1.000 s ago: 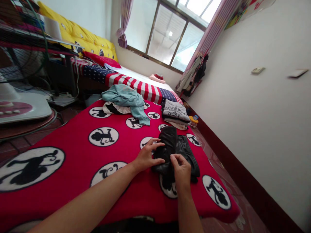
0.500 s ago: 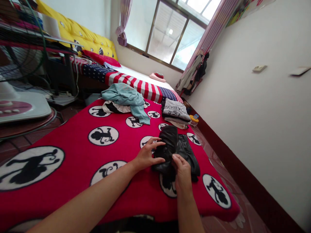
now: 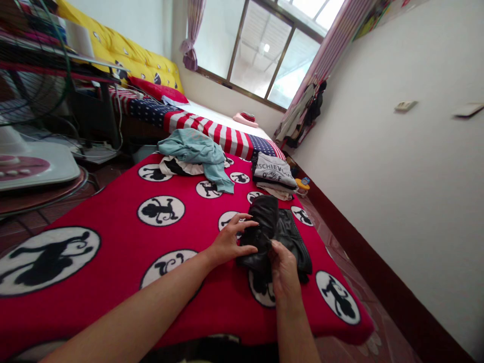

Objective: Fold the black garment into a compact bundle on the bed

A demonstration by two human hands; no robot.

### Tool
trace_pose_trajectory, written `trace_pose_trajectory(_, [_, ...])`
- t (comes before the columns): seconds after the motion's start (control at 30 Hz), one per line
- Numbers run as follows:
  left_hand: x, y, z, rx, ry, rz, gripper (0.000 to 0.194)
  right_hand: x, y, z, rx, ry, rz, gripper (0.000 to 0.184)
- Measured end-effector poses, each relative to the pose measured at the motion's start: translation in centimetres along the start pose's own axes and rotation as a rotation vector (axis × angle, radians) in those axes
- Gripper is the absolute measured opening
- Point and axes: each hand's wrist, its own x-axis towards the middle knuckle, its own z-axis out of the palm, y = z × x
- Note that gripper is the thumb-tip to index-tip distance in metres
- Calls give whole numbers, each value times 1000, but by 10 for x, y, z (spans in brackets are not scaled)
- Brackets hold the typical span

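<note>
A black, shiny garment point(image 3: 278, 227) lies partly folded on the red blanket point(image 3: 121, 242) printed with black monkey figures in white circles. My left hand point(image 3: 229, 241) rests on the garment's left edge with its fingers spread over the fabric. My right hand point(image 3: 283, 264) pinches the near end of the garment between thumb and fingers.
A heap of teal and white clothes point(image 3: 196, 154) lies further back on the blanket, and a folded stack with a grey printed shirt point(image 3: 273, 175) sits to its right. Behind is a bed with a stars-and-stripes cover point(image 3: 212, 132). A white wall point(image 3: 397, 166) runs along the right; a fan base point(image 3: 30, 164) stands at left.
My right hand has slid slightly forward along the garment's near end and gathered the fabric tighter. My left hand has stayed almost in place.
</note>
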Motion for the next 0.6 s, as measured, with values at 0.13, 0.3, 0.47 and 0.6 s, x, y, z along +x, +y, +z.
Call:
trace_pose_trajectory(0.13, [0,-1,0,-5,1,5,59,0,1,-1,38,-17,-3,16])
trace_pose_trajectory(0.3, [0,-2,0,-5,-3,10,59,1,3,0,92,25,2,15])
trace_pose_trajectory(0.47, [0,-2,1,-8,-7,7,59,-2,3,3,104,42,-10,18])
trace_pose_trajectory(0.6, [0,0,0,-10,1,-21,59,-8,4,6,25,64,-37,23])
